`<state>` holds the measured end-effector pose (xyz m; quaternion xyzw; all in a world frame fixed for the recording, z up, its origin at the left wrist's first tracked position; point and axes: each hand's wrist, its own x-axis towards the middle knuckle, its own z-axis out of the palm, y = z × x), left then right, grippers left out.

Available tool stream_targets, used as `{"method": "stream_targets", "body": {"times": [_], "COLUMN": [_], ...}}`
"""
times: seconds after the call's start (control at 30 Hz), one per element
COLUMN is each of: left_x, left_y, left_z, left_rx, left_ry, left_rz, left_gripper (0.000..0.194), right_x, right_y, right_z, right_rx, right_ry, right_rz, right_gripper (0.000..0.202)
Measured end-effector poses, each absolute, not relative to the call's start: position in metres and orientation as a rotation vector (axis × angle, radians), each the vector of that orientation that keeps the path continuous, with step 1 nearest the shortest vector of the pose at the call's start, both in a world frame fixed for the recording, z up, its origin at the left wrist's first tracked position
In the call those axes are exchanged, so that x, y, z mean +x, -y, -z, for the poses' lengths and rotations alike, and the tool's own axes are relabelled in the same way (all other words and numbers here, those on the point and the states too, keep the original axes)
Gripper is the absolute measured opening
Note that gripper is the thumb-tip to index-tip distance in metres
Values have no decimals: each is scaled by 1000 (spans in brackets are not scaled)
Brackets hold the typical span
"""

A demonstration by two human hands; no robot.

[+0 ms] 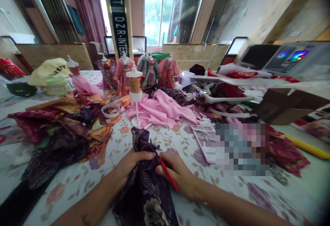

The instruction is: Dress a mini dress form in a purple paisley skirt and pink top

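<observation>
A dark purple patterned fabric (152,188) hangs down toward the bottom edge, its upper end bunched above the floral tablecloth. My left hand (131,162) grips this fabric from the left, thumb laid across its top. On the right, my right hand (177,172) is closed around a slim red tool (168,175), whose tip meets the fabric near my left thumb. What kind of tool it is, I cannot tell. Just beyond the fabric stands a small white mannequin (134,81) with an orange-gold patterned bodice.
Pink fabric (165,109) lies behind the mannequin, and patterned scraps (74,116) are heaped at the left with a tape roll (110,110). Dressed small mannequins (125,73) stand farther back. A cardboard box (286,105) and a yellow object (309,147) are at the right.
</observation>
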<state>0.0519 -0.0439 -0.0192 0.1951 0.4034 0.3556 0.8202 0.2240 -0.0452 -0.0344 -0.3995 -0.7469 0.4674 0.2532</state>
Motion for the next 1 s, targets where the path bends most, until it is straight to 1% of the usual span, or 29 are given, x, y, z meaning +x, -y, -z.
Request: {"method": "stream_targets", "body": {"times": [0.1, 0.27, 0.43, 0.67, 0.83, 1.0], "left_x": [52, 51, 52, 53, 52, 51], "left_y": [44, 43, 41, 44, 43, 42], "left_z": [20, 18, 17, 22, 23, 16], "left_rx": [412, 397, 419, 469, 482, 426], "left_ry": [-861, -915, -905, -867, -876, -924], "left_rz": [-751, -776, -782, -803, -797, -798], "left_gripper": [10, 14, 16, 20, 17, 11], "right_x": [223, 222, 223, 225, 223, 227], "right_y": [47, 46, 45, 43, 45, 38], "right_z": [33, 34, 35, 34, 35, 30], "right_rx": [-1116, -1175, -1125, -1111, -1150, -1207], "right_ry": [2015, 1963, 1993, 1980, 1914, 1731], "right_rz": [-1267, -1200, -1179, -1194, -1238, -1233], "right_gripper": [42, 40, 38, 40, 43, 44]}}
